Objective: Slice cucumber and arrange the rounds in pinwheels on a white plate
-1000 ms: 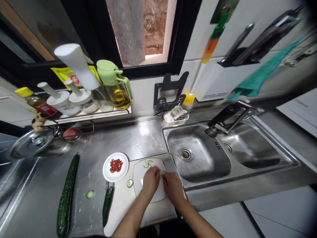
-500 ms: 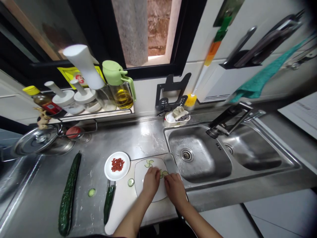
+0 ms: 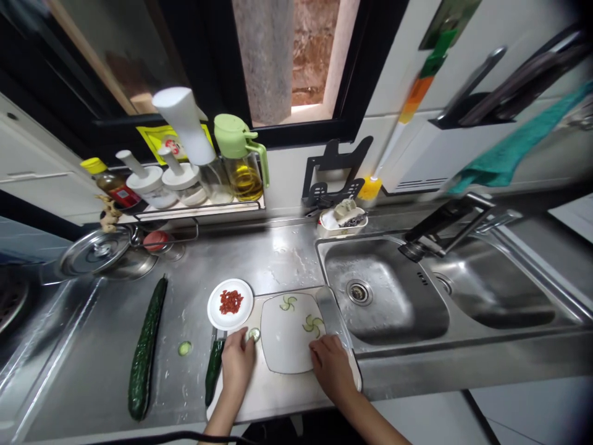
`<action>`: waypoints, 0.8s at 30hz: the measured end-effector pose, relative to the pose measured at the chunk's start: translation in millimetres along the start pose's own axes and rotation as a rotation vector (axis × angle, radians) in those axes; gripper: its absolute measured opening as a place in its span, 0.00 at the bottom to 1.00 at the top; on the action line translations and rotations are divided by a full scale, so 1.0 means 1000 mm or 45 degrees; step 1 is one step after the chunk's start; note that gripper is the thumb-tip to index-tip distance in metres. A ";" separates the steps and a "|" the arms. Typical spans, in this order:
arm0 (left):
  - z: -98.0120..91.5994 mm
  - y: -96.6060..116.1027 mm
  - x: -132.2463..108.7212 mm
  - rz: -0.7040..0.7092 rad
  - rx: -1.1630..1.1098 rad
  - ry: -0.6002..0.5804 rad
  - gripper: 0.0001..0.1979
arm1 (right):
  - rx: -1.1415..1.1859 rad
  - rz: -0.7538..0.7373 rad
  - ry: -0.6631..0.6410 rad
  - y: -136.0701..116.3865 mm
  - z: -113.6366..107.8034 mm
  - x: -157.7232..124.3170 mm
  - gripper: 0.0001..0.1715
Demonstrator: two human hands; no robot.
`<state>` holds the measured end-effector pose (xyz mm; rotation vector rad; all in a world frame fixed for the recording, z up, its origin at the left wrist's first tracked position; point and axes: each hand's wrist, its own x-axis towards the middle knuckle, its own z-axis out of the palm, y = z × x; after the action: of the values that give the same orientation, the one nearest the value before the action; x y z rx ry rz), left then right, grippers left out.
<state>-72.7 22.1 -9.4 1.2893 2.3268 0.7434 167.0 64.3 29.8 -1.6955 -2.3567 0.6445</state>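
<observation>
My left hand, fingers loosely open, touches the cucumber slice just left of the plate. My right hand rests flat and empty at the plate's near right edge. I judge that lifting the slice needs a light pinch.

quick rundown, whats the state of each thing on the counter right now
square plate: holds two cucumber pinwheels
left hand: fingertips on a cucumber slice beside the square plate
right hand: resting at the plate's near right corner
round dish: holds red bits
whole cucumber: uncut, lying on the counter
cut cucumber: lying at the board's left edge
oil jug: lid shut, partly full
tap: no water running
</observation>
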 end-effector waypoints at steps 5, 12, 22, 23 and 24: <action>0.004 -0.003 0.002 0.058 -0.030 -0.031 0.16 | 0.006 -0.036 0.002 -0.003 0.003 -0.002 0.10; 0.000 0.005 0.003 -0.052 -0.080 -0.055 0.11 | 0.037 -0.034 0.023 -0.002 0.009 -0.008 0.10; -0.020 0.013 0.008 -0.189 -0.375 -0.291 0.14 | 0.228 -0.108 -0.013 -0.013 0.013 0.000 0.10; -0.020 0.016 0.008 -0.177 -0.447 -0.340 0.15 | 0.261 -0.115 -0.017 -0.015 0.014 0.002 0.09; -0.019 0.020 0.008 -0.167 -0.514 -0.393 0.15 | 0.299 -0.125 -0.019 -0.017 0.014 0.004 0.09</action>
<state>-73.8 32.4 17.0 0.9837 1.8757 0.8491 145.8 60.1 24.7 -1.4717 -2.2535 0.8796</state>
